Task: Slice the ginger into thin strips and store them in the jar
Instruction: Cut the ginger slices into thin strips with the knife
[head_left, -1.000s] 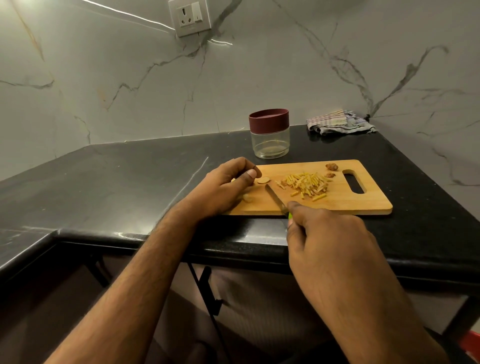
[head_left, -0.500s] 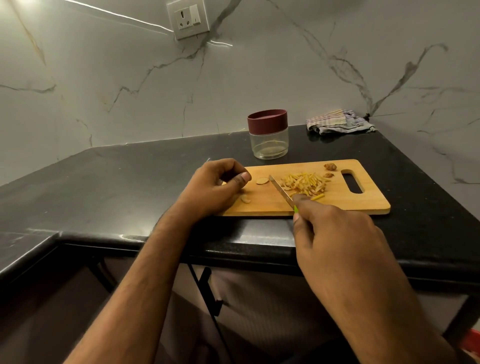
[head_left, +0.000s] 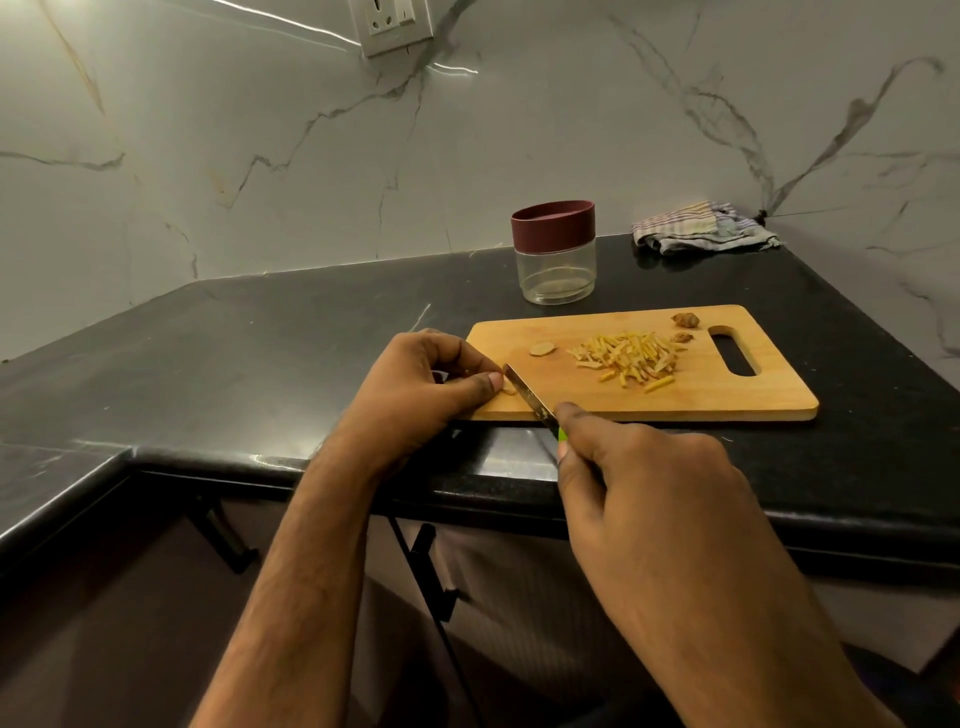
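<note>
Ginger, cut into a loose heap of pale yellow strips (head_left: 628, 358), lies on the middle of the rectangular wooden cutting board (head_left: 727, 389), which sits on the black stone countertop (head_left: 260, 353) near its front edge. We see a round ginger slice (head_left: 542, 348) lying alone to the left of the heap, and two small knobbly brown ginger ends (head_left: 685, 319) near the board's handle slot. At the board's near left corner, our left hand (head_left: 415, 389) has its fingers curled, with the thumb tip pressing down a small ginger piece (head_left: 508, 388); most of that piece is hidden, so its shape is hard to tell. Our right hand (head_left: 649, 499) grips the green-handled small knife (head_left: 530, 397), fingers wrapped round the handle and the index finger laid along the spine, while the blade slants across the board's front edge with its tip just beside the left thumb. Behind the board stands the clear glass jar with a maroon screw lid (head_left: 554, 252), lid on, apart from the board. A crumpled striped cloth (head_left: 701, 228) lies in the far corner against the white marble wall (head_left: 467, 130), where a white wall socket (head_left: 392, 23) is mounted.
</note>
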